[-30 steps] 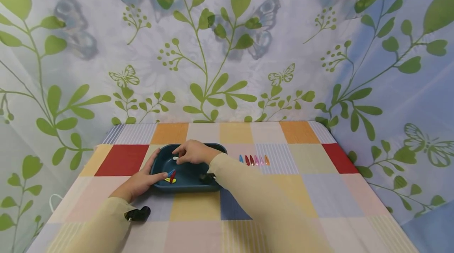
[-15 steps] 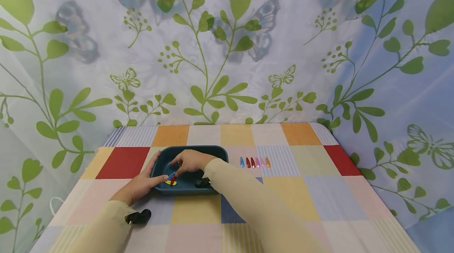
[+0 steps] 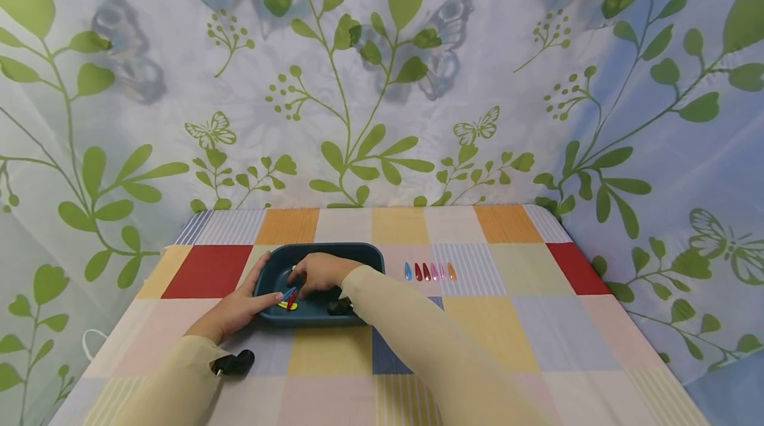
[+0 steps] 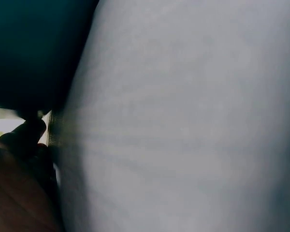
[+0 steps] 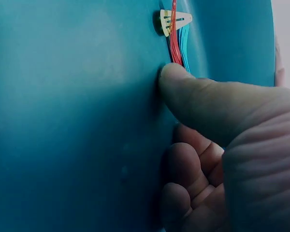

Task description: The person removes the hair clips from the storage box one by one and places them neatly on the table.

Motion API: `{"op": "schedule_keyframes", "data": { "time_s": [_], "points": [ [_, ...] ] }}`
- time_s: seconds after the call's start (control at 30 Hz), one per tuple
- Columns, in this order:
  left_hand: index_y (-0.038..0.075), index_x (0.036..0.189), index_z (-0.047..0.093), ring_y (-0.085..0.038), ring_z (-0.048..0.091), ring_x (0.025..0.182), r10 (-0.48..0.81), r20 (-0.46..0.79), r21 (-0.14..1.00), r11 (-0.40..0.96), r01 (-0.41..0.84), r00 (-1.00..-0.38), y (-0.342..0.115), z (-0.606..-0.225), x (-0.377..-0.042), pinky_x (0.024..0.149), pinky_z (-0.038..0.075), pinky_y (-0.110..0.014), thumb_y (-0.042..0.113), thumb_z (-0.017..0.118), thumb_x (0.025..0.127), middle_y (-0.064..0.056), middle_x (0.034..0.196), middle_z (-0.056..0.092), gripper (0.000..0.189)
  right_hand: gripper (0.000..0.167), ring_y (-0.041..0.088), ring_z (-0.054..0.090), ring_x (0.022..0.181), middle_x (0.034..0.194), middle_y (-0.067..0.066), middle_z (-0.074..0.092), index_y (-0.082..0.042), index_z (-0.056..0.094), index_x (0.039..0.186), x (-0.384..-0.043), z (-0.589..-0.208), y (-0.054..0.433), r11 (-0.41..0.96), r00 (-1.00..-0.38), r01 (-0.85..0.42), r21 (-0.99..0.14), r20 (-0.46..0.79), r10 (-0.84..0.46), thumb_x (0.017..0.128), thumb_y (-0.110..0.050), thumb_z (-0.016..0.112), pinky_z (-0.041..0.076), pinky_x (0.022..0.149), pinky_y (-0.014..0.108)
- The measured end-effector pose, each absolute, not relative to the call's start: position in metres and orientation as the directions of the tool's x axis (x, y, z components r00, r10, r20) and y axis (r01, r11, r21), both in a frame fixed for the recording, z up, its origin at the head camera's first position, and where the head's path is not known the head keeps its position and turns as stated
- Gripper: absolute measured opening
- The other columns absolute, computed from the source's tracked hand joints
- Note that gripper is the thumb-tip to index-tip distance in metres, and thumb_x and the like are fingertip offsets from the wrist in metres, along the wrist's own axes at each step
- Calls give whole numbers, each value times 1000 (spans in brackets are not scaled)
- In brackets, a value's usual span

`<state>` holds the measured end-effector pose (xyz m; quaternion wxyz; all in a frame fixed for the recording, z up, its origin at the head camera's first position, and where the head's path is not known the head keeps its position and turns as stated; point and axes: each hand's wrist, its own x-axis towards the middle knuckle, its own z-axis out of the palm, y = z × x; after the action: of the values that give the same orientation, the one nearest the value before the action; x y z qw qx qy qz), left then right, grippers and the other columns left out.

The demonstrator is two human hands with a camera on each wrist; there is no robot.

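A dark teal tray (image 3: 322, 321) sits on the table. At its left end my left hand (image 3: 235, 310) grips the wall, thumb inside the near corner and fingers along the outer side. Beside that thumb lie a blue hair clip (image 3: 289, 293), a red hair clip (image 3: 292, 300) and a yellow hair clip (image 3: 288, 306), overlapping each other. My right hand (image 3: 325, 273) reaches into the tray with bent fingers, thumb and index finger apart. In the right wrist view its thumb overlaps the lower end of the red clip (image 5: 175, 50). A small white bit (image 3: 293, 268) shows at the index finger.
Right of the tray, several hair clips stand side by side in a row, from a blue one (image 3: 408, 271) to an orange one (image 3: 451, 271). A patchwork cloth (image 3: 507, 320) covers the table. A leaf-print curtain (image 3: 382, 81) hangs behind it.
My right hand has shifted down and nearer to the blue, red and yellow clips. The white clip seen under it earlier is now mostly hidden. My left hand stays on the tray.
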<state>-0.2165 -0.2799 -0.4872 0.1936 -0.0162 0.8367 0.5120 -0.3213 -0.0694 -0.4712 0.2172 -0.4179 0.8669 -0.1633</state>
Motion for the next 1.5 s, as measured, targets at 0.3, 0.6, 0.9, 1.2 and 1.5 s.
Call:
{"op": "schedule_keyframes", "data": {
  "time_s": [0.3,0.6,0.9,1.2,1.5],
  "points": [
    [49,165,-15,-54,2,156,166,-352,840,491,-233,-921,-281,-487,-219,119,27,-78,48,70,97,-21,176,-11,108,50,7,59,81,95,-9,69,-19,69,141,-325,-472,-73,573,-547,-642,-509,-218,-808,94,-27,82,50,71,17],
    [47,166,-13,-50,-2,159,188,-326,863,460,-210,-926,-279,-490,-220,121,16,-80,47,69,98,-17,177,-11,107,41,6,62,92,118,-8,76,-23,73,136,-326,-472,-84,541,-463,-732,-414,-280,-841,96,-24,80,53,89,18],
    [47,166,-13,-49,-3,159,190,-323,863,461,-206,-927,-280,-489,-219,121,13,-81,47,69,98,-16,177,-13,107,39,3,64,98,121,-11,76,-24,75,134,-327,-475,-87,535,-462,-712,-455,-271,-845,95,-24,80,54,96,19],
    [45,166,-14,-49,2,157,175,-325,852,480,-208,-929,-281,-488,-218,121,16,-80,48,70,97,-19,176,-10,109,26,2,64,98,115,-9,77,-23,81,123,-324,-473,-91,537,-461,-754,-379,-277,-843,97,-24,77,54,95,19],
    [44,166,-15,-50,8,154,184,-317,864,461,-203,-930,-281,-490,-218,120,23,-77,43,69,98,-21,175,-8,108,16,-2,61,90,103,-13,80,-22,84,111,-323,-474,-86,522,-475,-753,-402,-217,-853,97,-22,77,50,83,14]
  ]
}}
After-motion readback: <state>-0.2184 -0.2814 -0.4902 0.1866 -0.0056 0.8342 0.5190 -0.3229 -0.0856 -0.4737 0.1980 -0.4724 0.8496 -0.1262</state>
